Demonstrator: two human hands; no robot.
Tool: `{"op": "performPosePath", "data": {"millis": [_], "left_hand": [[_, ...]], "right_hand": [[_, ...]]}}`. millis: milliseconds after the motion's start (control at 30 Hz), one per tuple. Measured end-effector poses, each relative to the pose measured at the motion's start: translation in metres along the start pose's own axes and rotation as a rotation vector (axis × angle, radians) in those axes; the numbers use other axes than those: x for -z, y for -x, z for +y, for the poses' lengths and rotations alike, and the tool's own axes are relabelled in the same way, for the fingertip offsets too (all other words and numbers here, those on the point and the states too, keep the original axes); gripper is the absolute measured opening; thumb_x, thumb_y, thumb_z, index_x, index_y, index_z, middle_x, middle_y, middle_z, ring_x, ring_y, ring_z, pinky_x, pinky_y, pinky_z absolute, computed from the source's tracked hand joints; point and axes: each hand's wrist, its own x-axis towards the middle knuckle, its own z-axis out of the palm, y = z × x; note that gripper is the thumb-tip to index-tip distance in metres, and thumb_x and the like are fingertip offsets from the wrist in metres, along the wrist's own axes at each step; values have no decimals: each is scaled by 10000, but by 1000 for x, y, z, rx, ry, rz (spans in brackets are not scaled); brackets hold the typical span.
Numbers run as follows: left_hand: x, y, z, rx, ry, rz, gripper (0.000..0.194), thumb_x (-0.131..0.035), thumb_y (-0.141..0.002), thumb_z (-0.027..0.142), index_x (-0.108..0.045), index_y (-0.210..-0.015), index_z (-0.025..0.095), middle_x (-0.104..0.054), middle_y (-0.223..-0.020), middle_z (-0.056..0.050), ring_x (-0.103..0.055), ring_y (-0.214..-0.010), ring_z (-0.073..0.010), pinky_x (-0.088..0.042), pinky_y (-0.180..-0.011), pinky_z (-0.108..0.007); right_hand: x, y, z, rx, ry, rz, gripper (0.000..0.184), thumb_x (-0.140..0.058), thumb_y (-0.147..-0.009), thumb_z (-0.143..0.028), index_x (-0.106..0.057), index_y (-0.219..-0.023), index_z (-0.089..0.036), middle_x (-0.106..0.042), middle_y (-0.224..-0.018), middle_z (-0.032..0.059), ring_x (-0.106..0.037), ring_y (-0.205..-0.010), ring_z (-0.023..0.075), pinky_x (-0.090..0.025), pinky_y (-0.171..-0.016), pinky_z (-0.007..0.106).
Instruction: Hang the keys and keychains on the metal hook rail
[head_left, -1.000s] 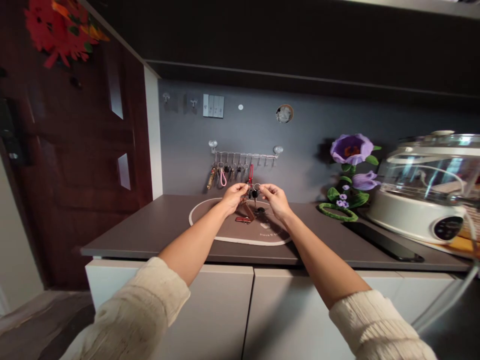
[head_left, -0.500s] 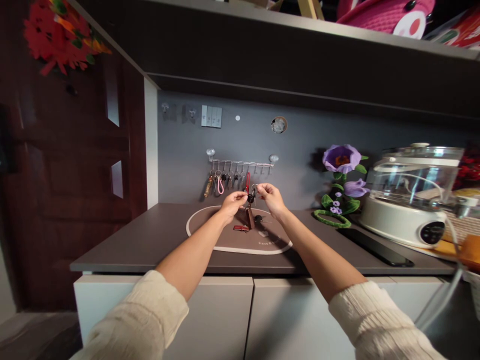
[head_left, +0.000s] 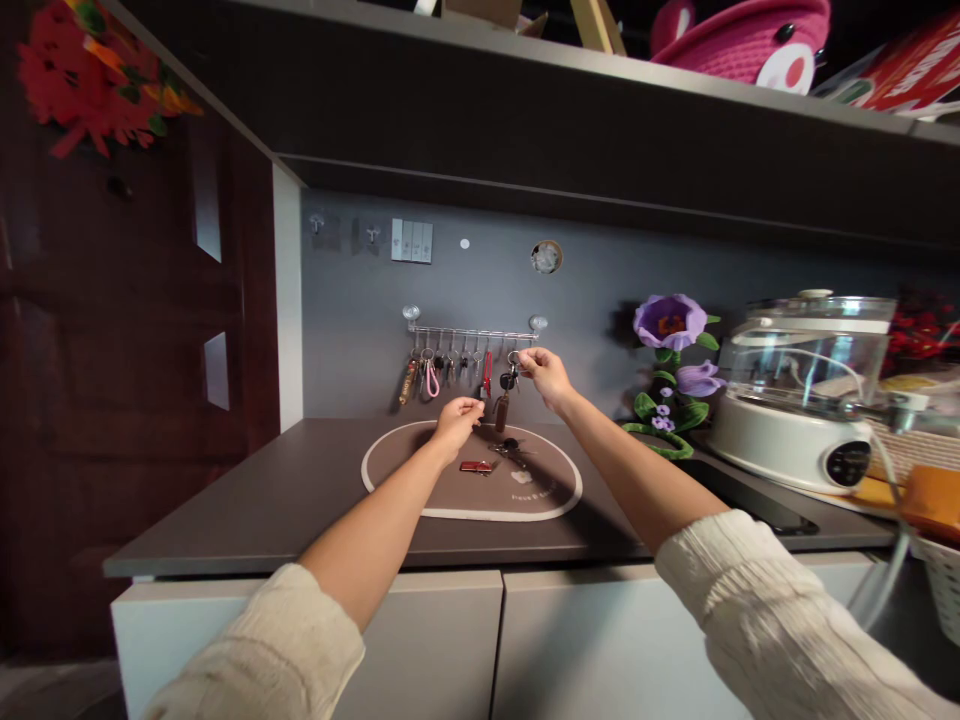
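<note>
Thumb and fingers of my right hand (head_left: 547, 376) pinch the metal ring of a bunch of keys (head_left: 511, 379), close to the right hooks of a clear hook rail (head_left: 474, 333). A brown fob (head_left: 501, 411) dangles below these keys. My left hand (head_left: 457, 425) is lower and to the left, its fingertips pressed together. They overlap the lower end of a hanging red strap (head_left: 487, 372); whether they grip anything is hidden. On the brown mat (head_left: 405, 470) lie a red key holder (head_left: 475, 467) and dark keys (head_left: 510, 446).
Several other keys hang on the rail's left side, one with a pink loop (head_left: 432, 382). To the right stand a purple crocheted flower (head_left: 671, 322), a black phone (head_left: 757, 500) and a white appliance (head_left: 780, 430). A dark shelf (head_left: 525, 120) overhangs the counter (head_left: 262, 500).
My right hand has raised the keys toward the rail. My left hand has come away from them, down and to the left. The whole view has shifted slightly.
</note>
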Motion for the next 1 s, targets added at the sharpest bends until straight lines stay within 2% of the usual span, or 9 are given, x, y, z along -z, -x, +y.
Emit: {"op": "performPosePath", "data": {"millis": [200,333,533,767,1000], "left_hand": [[-2,3,-2,-34,-14,-1,120,-654,-635,226,-578,-676,143,-577,-577,3,-475,-510,-72,-373,-561,-213],[-3,2,-4,-47,2,-5,136,-665,-621,236,-573,-658,143,-563,-552,7,-469,-504,-72,-369,-544,-208],[-4,3,-4,-20,-11,5,103,-642,-646,211,-566,-658,142,-556,-550,10,-465,-495,-69,-367,-537,-209],[-4,0,-7,-28,15,-4,166,-667,-625,265,-560,-652,141,-552,-539,12,-463,-493,-69,-366,-535,-208],[-3,-1,-5,2,13,16,125,-652,-645,227,-559,-653,143,-555,-541,15,-461,-483,-65,-371,-538,-211]], "right_hand": [[3,-20,6,-66,-25,75,270,-625,-596,-392,-500,-660,-161,-507,-594,-20,-445,-540,75,-397,-579,242],[0,-31,8,-143,-32,114,170,-592,-650,-287,-482,-627,-160,-470,-535,-30,-417,-478,62,-383,-508,223],[-11,-44,13,-243,-75,173,101,-519,-707,-163,-468,-620,-161,-458,-510,-27,-437,-447,66,-431,-478,234],[-19,-57,27,-262,-92,193,94,-548,-700,-173,-495,-626,-150,-496,-498,-8,-470,-430,78,-461,-450,241],[-25,-67,35,-279,-57,293,77,-588,-672,-181,-525,-639,-153,-479,-459,-16,-474,-425,94,-479,-435,257]]}}
